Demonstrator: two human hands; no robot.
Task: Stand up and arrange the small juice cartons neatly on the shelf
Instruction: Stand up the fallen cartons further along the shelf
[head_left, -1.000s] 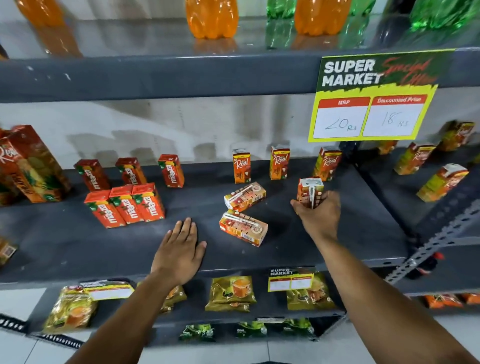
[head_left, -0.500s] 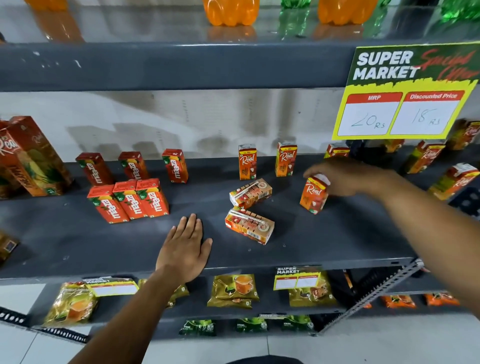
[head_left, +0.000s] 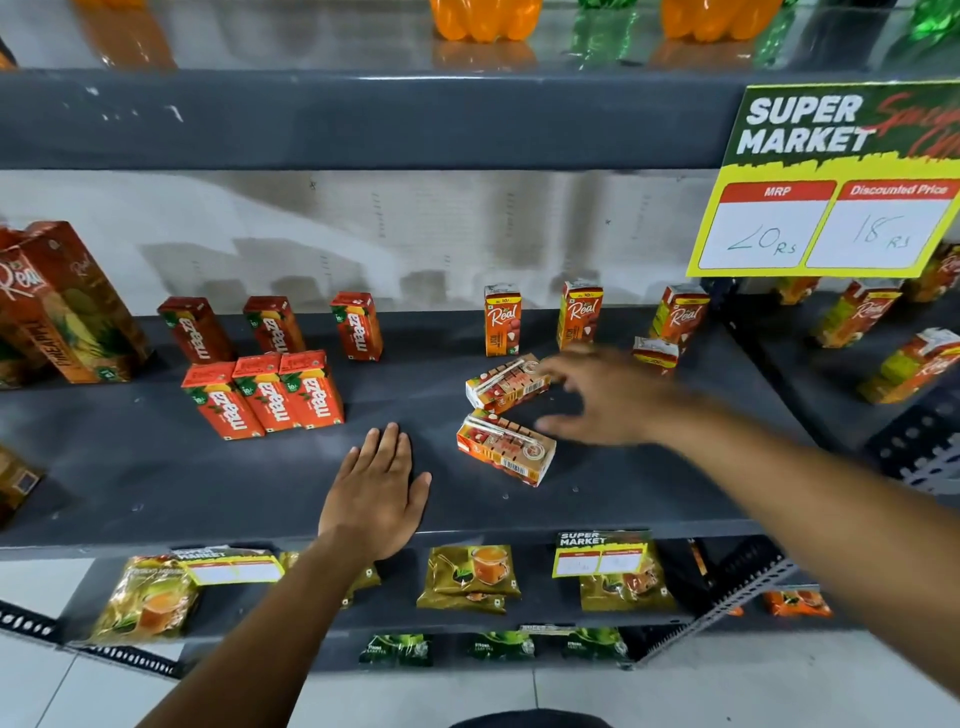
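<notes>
Two small Real juice cartons lie flat mid-shelf: the farther one (head_left: 506, 383) and the nearer one (head_left: 506, 448). Three Real cartons stand along the back (head_left: 502, 320), (head_left: 578, 314), (head_left: 680, 314), and another stands upright in front of the right one (head_left: 655, 355). My right hand (head_left: 605, 397) hovers blurred just right of the lying cartons, fingers spread, holding nothing. My left hand (head_left: 376, 491) rests flat, palm down, on the grey shelf (head_left: 156, 467) near its front edge.
Several red Maaza cartons (head_left: 262, 397) stand in two rows at left, with tall Real cartons (head_left: 72, 306) at far left. A yellow price sign (head_left: 831, 182) hangs top right. More cartons stand on the neighbouring shelf (head_left: 857, 317). Pouches (head_left: 470, 577) lie below.
My right hand has let go of the carton it carried, which now stands at the back right. The hand has swung left toward the two lying cartons. My left hand stayed put.
</notes>
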